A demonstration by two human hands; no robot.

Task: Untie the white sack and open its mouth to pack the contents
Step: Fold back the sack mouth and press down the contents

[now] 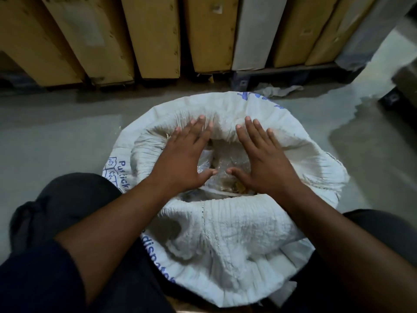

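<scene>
Light: dim and cool, indoor.
Glare: pale sheen on the floor (372,114) at far right.
Shadows: soft, dark under the cardboard boxes (155,37).
Blur: right edge smeared, far boxes soft.
Distortion: wide-angle, boxes lean outward at the edges.
Exposure: near clothing almost black.

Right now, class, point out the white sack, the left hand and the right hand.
white sack (237,224), head view, near rolled rim.
left hand (182,163), head view, back of hand.
right hand (266,163), head view, back of hand.
</scene>
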